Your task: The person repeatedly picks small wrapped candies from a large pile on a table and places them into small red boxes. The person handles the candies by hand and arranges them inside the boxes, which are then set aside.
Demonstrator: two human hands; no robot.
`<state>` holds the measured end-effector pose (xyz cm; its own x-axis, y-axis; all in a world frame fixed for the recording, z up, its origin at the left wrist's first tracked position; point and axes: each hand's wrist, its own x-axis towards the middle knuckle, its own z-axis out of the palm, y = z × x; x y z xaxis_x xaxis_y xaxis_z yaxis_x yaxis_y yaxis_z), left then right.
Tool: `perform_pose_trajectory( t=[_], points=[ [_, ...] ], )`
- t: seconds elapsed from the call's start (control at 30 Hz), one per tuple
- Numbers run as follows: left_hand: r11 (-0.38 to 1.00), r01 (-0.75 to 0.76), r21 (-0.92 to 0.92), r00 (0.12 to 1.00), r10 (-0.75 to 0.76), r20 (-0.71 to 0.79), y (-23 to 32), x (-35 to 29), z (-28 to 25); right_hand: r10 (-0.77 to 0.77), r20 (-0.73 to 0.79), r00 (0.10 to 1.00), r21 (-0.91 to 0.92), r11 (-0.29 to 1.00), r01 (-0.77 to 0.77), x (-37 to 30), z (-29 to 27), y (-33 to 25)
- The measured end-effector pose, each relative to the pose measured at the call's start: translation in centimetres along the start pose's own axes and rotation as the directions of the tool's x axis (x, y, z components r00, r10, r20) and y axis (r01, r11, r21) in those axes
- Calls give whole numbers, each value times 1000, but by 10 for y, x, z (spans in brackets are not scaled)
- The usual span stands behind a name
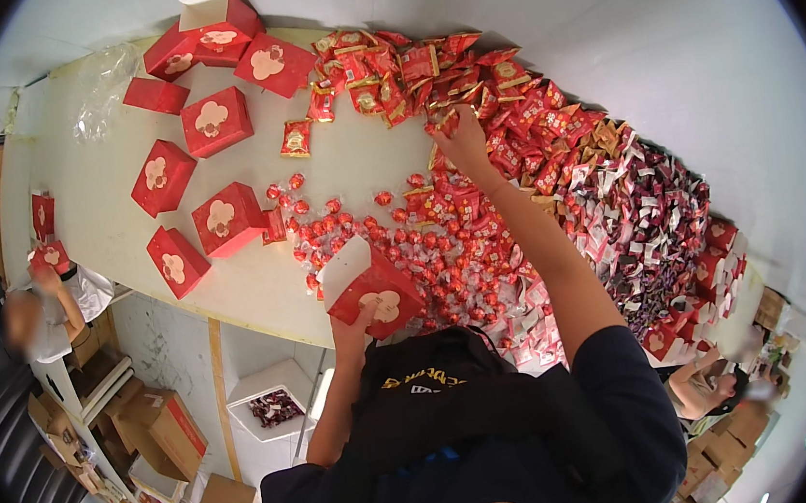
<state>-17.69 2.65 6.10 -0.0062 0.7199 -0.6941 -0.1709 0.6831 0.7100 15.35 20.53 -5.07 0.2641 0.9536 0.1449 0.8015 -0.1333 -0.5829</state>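
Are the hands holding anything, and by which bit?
The left hand holds a red box by its lower left side. The right hand is at a red packet, but whether it grips it can't be told.

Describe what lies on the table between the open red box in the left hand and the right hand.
In the head view, round red wrapped sweets lie nearest the red box, then red packets closer to the right hand.

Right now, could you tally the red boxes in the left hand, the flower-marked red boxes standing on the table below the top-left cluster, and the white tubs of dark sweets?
Red box in the left hand: 1
Flower-marked red boxes below the cluster: 4
White tub of dark sweets: 1
Total: 6
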Motion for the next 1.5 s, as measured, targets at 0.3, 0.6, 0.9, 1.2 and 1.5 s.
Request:
perform_pose_trajectory(
  t=[0.3,0.6,0.9,1.2,1.5],
  points=[
    [998,-63,-11,996,64,70,12,7,9,84,398,914,-46,996,-71,-42,3,-51],
    [995,-95,32,988,91,123,17,-1,20,79,223,972,274,952,-140,-50,14,-64],
    [994,-105,28,983,99,151,11,-3,27,176,293,940,-204,972,-118,-139,3,-34],
    [983,-131,131,973,102,207,16,-27,31,564,-99,820,295,803,-517,-254,-113,6],
    [958,-208,199,929,130,348,-22,-64,46,393,128,910,-153,915,-374,-409,-251,137]
  ],
)
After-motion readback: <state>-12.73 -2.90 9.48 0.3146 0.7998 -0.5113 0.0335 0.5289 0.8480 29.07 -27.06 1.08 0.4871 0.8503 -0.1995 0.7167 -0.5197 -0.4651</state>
